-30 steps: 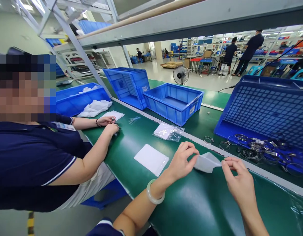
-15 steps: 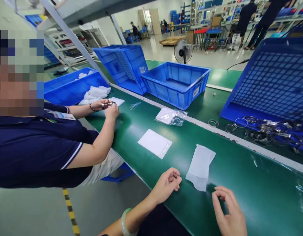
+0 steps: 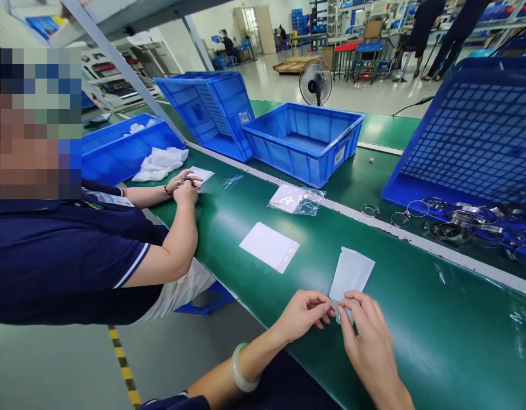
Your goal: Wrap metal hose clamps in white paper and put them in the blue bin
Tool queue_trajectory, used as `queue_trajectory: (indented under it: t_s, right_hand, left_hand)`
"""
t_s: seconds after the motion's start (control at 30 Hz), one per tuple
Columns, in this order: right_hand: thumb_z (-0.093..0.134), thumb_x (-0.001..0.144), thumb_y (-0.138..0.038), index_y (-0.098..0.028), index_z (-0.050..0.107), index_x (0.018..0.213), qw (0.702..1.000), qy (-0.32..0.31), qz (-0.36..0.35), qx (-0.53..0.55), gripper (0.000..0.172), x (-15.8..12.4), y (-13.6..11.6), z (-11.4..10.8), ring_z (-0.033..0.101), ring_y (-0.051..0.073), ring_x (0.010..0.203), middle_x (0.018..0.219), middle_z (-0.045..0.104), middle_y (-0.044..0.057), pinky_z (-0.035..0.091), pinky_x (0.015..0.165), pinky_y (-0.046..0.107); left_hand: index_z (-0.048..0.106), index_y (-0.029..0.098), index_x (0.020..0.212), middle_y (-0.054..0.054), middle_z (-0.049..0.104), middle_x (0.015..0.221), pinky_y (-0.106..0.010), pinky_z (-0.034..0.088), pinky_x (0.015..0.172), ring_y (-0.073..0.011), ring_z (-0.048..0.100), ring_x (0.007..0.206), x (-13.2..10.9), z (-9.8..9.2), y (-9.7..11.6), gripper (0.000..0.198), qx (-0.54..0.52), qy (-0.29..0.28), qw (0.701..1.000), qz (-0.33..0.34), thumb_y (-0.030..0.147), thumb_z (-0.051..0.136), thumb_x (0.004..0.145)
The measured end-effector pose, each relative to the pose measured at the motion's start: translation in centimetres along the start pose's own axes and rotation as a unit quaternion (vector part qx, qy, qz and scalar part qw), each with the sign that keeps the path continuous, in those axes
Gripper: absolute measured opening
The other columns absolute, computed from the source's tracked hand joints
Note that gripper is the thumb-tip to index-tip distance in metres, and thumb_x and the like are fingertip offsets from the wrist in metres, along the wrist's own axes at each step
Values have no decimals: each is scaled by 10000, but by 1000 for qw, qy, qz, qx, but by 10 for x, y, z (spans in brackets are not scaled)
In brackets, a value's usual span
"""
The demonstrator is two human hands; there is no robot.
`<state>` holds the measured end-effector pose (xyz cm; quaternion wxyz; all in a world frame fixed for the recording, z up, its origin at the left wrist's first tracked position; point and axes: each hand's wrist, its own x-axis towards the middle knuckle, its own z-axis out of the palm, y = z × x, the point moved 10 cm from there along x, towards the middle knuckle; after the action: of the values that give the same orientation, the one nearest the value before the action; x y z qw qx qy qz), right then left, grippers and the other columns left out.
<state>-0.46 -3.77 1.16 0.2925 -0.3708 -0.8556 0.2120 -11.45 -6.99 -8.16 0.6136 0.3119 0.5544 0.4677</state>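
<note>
Lying flat on the smooth green tabletop [image 3: 451, 330], right in front of us, is a thin, whitish, translucent rectangular pouch [image 3: 352, 272], its near end partly covered by our fingers. We judge it very light and limp, more film than card, so it should bend under the slightest push and may slide or lift easily. Nothing about it looks brittle, though a hard tug could crease or tear it. We would take hold at the near edge, one corner to each hand, with thumb and forefinger only, since the flat middle offers little to pinch.

Our left hand [image 3: 308, 312] is at the near left corner, fingers loosely curled, thumb and forefinger tips almost together. Our right hand [image 3: 369, 333] reaches over the near end from the right, thumb and forefinger slightly parted beside the edge. Both seem to touch the pouch, but we can't make out whether either actually pinches it.

Farther left, apart from our hands, lies a flat white rectangular packet with a clear strip [image 3: 266, 246].
</note>
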Motion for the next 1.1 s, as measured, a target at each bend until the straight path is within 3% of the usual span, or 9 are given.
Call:
queue_trajectory:
  t_s: [0.17, 0.47, 0.63, 0.77, 1.1]
  right_hand:
    - [411, 942, -210, -204, 559, 961, 1000, -15, 9, -19, 149, 3, 11, 9, 559, 247, 946, 1062, 566, 112, 482, 759, 378]
    - [404, 947, -194, -211, 555, 963, 999, -52, 0, -14, 153, 0, 7, 20, 552, 246, 972, 1064, 555, 104, 489, 784, 382]
    - [430, 945, -204, -204, 539, 1002, 998, -65, 3, -8, 123, 2, 6, 26, 533, 253, 987, 1085, 537, 104, 484, 790, 403]
    - [436, 940, -212, -214, 520, 1017, 995, -92, 14, 23, 114, 4, 9, 29, 529, 254, 1004, 1087, 530, 98, 483, 814, 403]
    - [427, 930, -183, -231, 473, 923, 986, -133, 44, 86, 67, 3, 10, 32, 519, 233, 1005, 1038, 539, 63, 459, 835, 399]
  left_hand:
    - [642, 102, 817, -36, 613, 659, -183, 460, 481, -117, 579, 590, -1, -3, -2, 281, 74, 23, 997, -23, 373, 650, 744]
    - [681, 101, 809, -47, 628, 713, -200, 478, 545, -113, 561, 611, -1, 4, 6, 282, 94, -3, 995, 12, 362, 573, 808]
    - [699, 111, 844, -21, 616, 676, -180, 370, 511, -81, 481, 549, -5, 5, 30, 237, 200, 2, 976, 86, 284, 537, 841]
    - [709, 134, 840, -28, 644, 721, -202, 402, 616, -113, 532, 665, -10, 8, 47, 199, 258, 2, 953, 157, 187, 517, 834]
    - [696, 164, 834, -30, 674, 751, -248, 431, 719, -139, 554, 730, -15, 13, 55, 180, 322, -14, 921, 220, 156, 516, 844]
